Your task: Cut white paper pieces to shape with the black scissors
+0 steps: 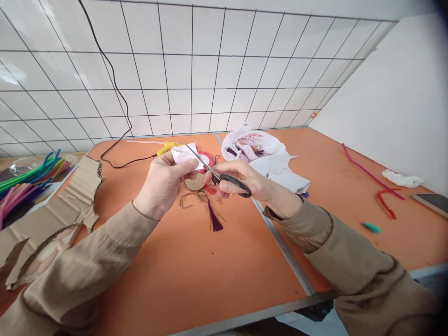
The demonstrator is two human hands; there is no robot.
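My left hand (166,176) pinches a small piece of pale pinkish-white cloth (184,154) above the middle of the table. With my right hand (241,175) I grip black-handled scissors (234,182), whose blades point up and left and lie at the cloth. Whether the blades are cutting into it, I cannot tell. Below the hands are a round cardboard disc (194,183), a purple tassel (214,219) and some loose brown strands. Partly covered by the cloth and scissors is a red-rimmed round thing (207,158).
A yellow glue gun (168,148) lies behind my left hand, its black cord (114,79) rising along the tiled wall. Torn cardboard (84,186) and colourful pipe cleaners (31,182) are at left. A white plastic bag (266,149) holding craft bits stands at the back; a red pipe cleaner (385,200) lies right.
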